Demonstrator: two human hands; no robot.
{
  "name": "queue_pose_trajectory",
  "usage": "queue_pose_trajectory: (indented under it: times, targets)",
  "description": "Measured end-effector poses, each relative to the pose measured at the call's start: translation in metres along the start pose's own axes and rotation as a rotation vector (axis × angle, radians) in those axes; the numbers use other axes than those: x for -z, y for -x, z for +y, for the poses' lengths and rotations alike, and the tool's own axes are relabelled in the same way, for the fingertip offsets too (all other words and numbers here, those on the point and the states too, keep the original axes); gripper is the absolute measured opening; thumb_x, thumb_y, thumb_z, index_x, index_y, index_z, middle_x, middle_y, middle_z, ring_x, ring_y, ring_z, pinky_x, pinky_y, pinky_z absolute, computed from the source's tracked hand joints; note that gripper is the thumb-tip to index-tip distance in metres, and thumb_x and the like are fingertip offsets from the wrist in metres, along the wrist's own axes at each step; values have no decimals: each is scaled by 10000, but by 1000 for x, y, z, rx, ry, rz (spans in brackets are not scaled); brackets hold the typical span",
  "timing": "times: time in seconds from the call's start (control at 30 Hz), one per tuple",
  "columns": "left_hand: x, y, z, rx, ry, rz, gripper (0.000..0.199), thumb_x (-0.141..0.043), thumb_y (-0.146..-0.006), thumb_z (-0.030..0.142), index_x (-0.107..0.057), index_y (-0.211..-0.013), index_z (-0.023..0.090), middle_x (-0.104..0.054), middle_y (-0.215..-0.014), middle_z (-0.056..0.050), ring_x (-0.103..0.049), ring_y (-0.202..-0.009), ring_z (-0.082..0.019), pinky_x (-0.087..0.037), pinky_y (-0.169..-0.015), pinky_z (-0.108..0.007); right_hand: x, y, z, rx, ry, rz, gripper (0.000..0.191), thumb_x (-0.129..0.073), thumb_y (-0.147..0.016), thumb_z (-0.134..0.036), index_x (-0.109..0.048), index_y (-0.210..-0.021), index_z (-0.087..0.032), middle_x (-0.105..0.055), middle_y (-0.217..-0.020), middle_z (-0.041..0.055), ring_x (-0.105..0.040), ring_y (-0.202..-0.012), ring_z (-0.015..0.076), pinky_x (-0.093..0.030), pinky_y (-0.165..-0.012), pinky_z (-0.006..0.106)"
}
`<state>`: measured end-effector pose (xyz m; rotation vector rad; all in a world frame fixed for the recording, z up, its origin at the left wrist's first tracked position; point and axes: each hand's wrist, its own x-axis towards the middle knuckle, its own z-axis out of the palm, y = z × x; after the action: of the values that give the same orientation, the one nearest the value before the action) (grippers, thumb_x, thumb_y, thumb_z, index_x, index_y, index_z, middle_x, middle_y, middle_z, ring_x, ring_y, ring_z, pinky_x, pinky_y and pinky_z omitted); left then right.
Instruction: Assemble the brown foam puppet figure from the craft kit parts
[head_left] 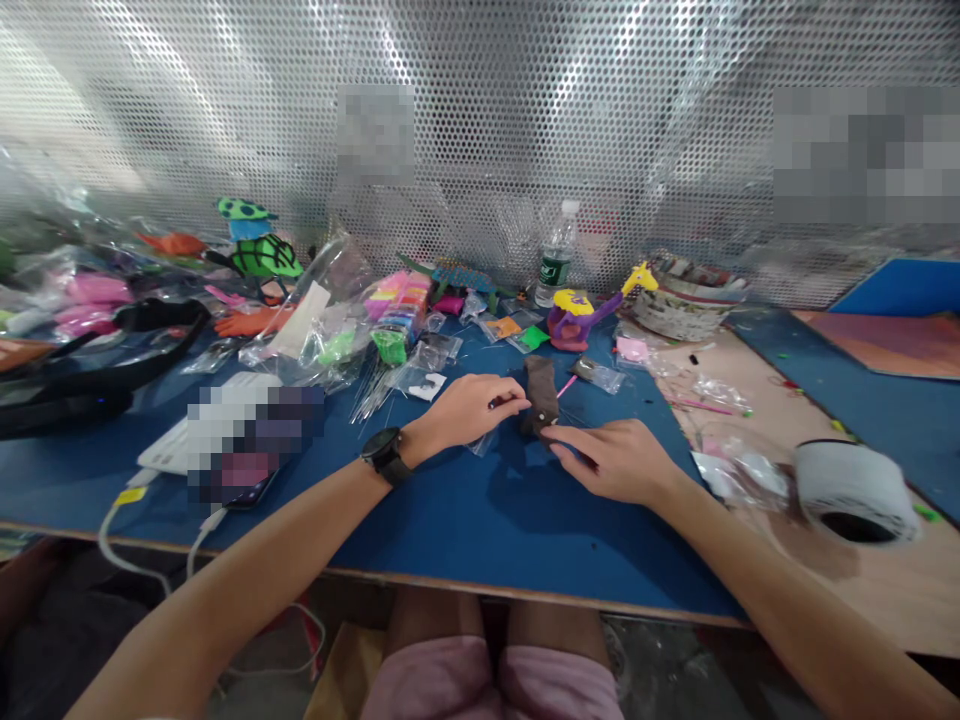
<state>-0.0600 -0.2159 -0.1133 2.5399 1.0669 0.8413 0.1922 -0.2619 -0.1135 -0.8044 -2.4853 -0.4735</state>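
A dark brown clay figure [541,388], blocky and with small pale dots near its lower end, is between my two hands over the blue tabletop [480,520]. My left hand [476,408], with a black watch [386,456] at the wrist, has thumb and fingers pinched together at the figure's left side. Whatever may be in that pinch is too small to make out. From the right, my right hand [619,458] grips the figure's lower end with its fingertips. A thin pink stick [567,386] lies just right of the figure.
Behind are clay packs [405,310], a water bottle [555,255], a purple-and-yellow giraffe figure [577,320] and a woven basket [682,305]. At left lie a phone [251,495], a white device [169,450] and cables. A white roll [851,490] stands at right.
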Motion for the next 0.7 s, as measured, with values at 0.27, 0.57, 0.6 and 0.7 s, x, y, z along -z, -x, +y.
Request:
queue_pose_trajectory:
  times: [0.27, 0.57, 0.6, 0.7]
  targets:
    - [1, 0, 1, 7, -4, 4, 235, -534, -990, 405, -687, -974, 228, -727, -870, 4, -658, -799, -147, -432, -709, -248, 2, -1, -1, -43, -4, -17, 271, -468, -1001, -313, -703, -1110, -233, -772, -684, -31, -653, -489, 125, -318, -501, 272]
    - [1, 0, 1, -10, -17, 24, 206, -549, -988, 380, -690, -992, 231, -708, -877, 3, -650, -813, -146, -436, -714, -251, 2, 0, 1, -79, -40, 46, 245, -488, -974, -240, -718, -1057, -238, -763, -672, -35, -643, -482, 113, -345, -511, 255]
    - [1, 0, 1, -13, -20, 27, 201, -555, -984, 377, -692, -998, 230, -704, -878, -2, -649, -819, -149, -440, -721, -253, 3, 0, 1, -107, -64, 66, 242, -490, -964, -225, -720, -1038, -229, -744, -635, -36, -635, -472, 110, -358, -515, 248]
    - [1, 1, 1, -18, -16, 29, 182, -571, -978, 354, -696, -1018, 228, -702, -917, -18, -651, -850, -157, -461, -750, -259, 6, 1, 1, -153, -209, 86, 220, -510, -930, -215, -727, -960, -214, -697, -568, -37, -615, -453, 104, -401, -514, 229]
